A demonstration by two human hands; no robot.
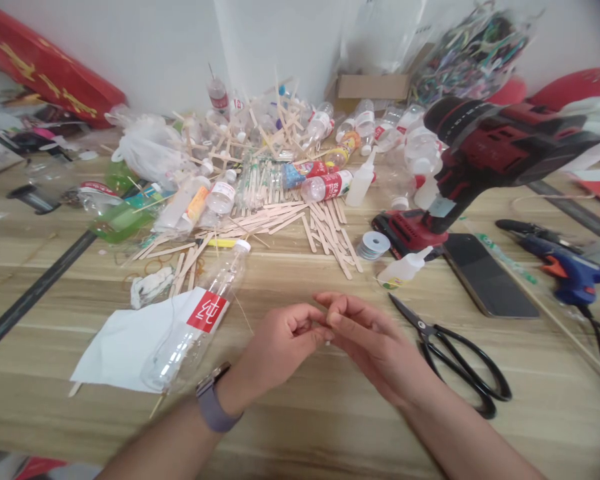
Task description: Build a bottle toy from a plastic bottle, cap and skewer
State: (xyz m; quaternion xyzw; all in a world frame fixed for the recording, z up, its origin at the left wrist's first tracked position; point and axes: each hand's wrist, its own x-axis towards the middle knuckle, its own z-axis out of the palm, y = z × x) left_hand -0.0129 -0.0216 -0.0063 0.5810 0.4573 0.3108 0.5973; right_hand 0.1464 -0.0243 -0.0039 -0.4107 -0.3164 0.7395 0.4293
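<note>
Fingertips of my left hand (285,343) and my right hand (367,333) meet in a pinch above the front of the table. A tiny whitish bit shows under the fingertips, too small to name. To the left lies a clear plastic bottle (180,343) with a red label and white cap, tilted across a sheet of white paper (115,350). A thin stick pokes out of its lower end. Black-handled scissors (425,330) rest just right of my right hand, blades partly apart.
Wooden craft sticks (330,233) and several bottles (325,187) pile up behind my hands. A red cordless drill (480,153) stands at right, near a wire spool (373,245), a glue bottle (405,267), a phone (490,277) and a blue glue gun (570,267).
</note>
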